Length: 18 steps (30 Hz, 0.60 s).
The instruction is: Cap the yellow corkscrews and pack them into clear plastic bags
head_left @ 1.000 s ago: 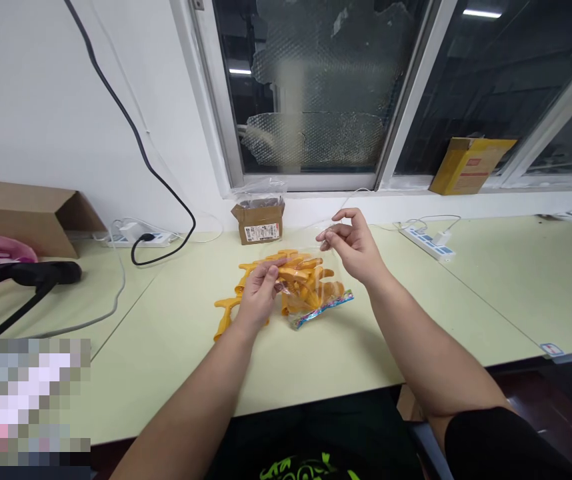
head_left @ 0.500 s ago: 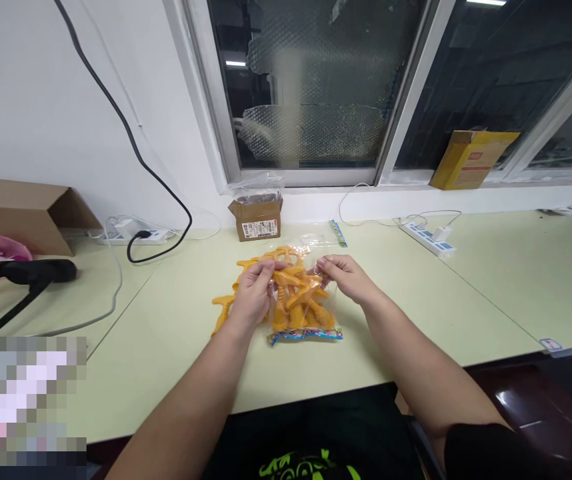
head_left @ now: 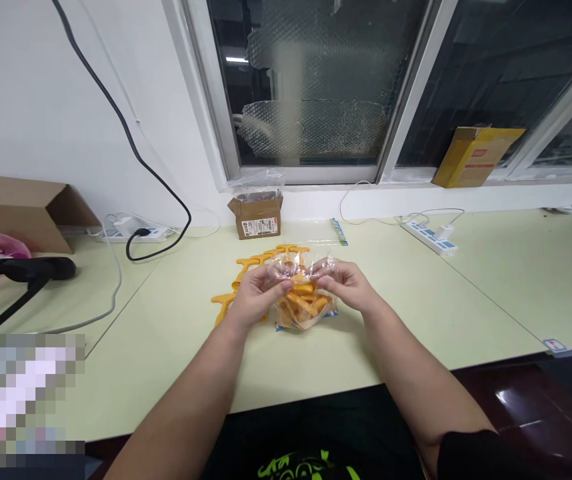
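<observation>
A clear plastic bag [head_left: 302,315] filled with yellow-orange plastic pieces is between my hands, its printed blue edge toward me. The fingers of my left hand [head_left: 259,295] are closed on the left side of the bag's upper end. On the other side, my right hand [head_left: 347,285] pinches the same crinkled end between thumb and fingers. More yellow T-shaped plastic pieces [head_left: 223,305] lie on the table beside and behind my left hand, partly hidden by it.
Behind my hands, a small open cardboard box [head_left: 259,219] stands near the wall, next to a flat clear bag with a coloured strip [head_left: 339,231]. Power strips [head_left: 429,237] with cables sit along the back. A larger box [head_left: 11,210] and black object [head_left: 41,269] are at left.
The bag's upper end has tilted up toward me and its filled part looks shorter. My hands have come slightly closer together, gathering the clear plastic.
</observation>
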Available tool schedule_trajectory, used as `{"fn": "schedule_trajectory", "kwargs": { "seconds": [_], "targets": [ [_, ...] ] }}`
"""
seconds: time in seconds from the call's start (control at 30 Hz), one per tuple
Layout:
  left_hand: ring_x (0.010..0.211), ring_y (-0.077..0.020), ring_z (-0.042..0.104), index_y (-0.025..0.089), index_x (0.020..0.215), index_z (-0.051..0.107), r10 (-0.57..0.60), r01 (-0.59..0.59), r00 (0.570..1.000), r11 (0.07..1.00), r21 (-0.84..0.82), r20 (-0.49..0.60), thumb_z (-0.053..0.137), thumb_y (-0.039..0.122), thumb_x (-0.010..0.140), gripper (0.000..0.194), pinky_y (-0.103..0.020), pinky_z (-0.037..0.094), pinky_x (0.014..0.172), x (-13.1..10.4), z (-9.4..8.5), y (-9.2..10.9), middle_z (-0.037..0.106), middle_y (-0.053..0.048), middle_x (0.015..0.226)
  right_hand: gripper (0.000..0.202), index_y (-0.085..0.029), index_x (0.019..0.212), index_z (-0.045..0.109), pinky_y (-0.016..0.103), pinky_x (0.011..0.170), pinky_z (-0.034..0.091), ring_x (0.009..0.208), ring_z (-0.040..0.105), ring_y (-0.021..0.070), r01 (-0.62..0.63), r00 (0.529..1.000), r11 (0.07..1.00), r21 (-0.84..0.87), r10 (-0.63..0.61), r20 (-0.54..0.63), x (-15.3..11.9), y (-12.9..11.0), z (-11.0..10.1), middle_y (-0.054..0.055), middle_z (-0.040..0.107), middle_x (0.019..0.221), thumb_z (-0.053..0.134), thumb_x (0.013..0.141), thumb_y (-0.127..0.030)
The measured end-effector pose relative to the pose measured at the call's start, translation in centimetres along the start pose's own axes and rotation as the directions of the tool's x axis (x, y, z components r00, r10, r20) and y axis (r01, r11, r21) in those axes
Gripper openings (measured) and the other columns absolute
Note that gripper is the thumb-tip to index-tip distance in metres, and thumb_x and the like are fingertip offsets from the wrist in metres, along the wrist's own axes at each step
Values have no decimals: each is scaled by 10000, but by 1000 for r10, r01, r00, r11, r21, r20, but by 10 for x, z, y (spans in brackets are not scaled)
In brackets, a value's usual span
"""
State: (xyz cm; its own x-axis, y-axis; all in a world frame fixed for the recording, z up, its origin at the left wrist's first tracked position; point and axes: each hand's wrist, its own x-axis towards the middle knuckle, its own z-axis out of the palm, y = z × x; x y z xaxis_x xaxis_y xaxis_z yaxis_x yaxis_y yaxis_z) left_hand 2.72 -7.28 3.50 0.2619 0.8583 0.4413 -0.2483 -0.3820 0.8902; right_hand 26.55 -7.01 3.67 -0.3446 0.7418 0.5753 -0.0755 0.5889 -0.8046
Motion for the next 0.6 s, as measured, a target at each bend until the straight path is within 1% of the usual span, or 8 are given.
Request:
{"fn": "schedule_trajectory", "kwargs": {
  "seconds": [0.03,0.1,0.2,0.27,0.33,0.43,0.53,0.6],
  "targets": [
    [1009,-256,735,179,750,712,-8,7,999,1000,28,31,838,327,812,204,-416,573,944,0,0,1,785,-91,1010,150,-246,924,817,375,902,558,962,722,211,-14,1000,1000,-3,14,26,-1,1,0,63,786,996,747,917,-378],
    [978,-242,734,173,746,714,-17,9,996,996,85,92,801,344,850,218,-385,578,907,0,0,2,785,-99,987,168,-234,899,811,376,889,565,930,729,209,-39,999,999,1,39,31,-3,3,0,65,790,974,743,918,-386],
    [937,-225,732,177,861,752,-62,33,982,987,159,181,761,364,886,189,-347,581,852,0,1,3,784,-97,971,197,-221,905,807,367,868,576,921,734,208,-68,997,998,14,68,39,-6,5,-1,73,792,968,734,924,-403],
    [930,-222,730,177,938,771,-94,51,974,978,205,205,737,379,905,208,-333,580,831,-1,2,4,782,-101,981,208,-215,939,807,359,857,577,908,733,203,-80,995,997,13,79,59,-8,5,-3,75,789,961,720,935,-404],
    [910,-219,728,175,955,777,-116,68,974,969,237,193,730,394,908,229,-321,582,805,-2,3,4,779,-98,972,194,-213,965,802,359,873,572,932,729,204,-87,993,996,10,86,86,-10,5,-3,76,784,988,726,933,-389],
    [832,-206,723,178,920,770,-150,102,973,962,255,178,762,409,877,235,-303,582,740,-2,4,2,773,-76,906,156,-210,952,790,357,885,563,939,719,201,-106,986,994,1,105,132,-11,4,0,71,775,994,747,919,-357],
    [826,-199,724,176,876,767,-118,80,982,968,238,148,755,420,883,244,-295,582,740,-3,4,3,776,-80,891,179,-200,935,778,345,827,569,898,710,196,-123,989,992,35,120,82,-11,3,4,72,761,970,734,927,-373],
    [825,-197,727,170,864,772,-93,61,989,967,249,119,753,419,886,251,-292,582,746,-3,5,4,779,-89,890,214,-190,935,769,338,795,570,875,705,194,-160,985,986,53,155,77,-11,1,5,74,755,953,732,924,-400]
  ]
}}
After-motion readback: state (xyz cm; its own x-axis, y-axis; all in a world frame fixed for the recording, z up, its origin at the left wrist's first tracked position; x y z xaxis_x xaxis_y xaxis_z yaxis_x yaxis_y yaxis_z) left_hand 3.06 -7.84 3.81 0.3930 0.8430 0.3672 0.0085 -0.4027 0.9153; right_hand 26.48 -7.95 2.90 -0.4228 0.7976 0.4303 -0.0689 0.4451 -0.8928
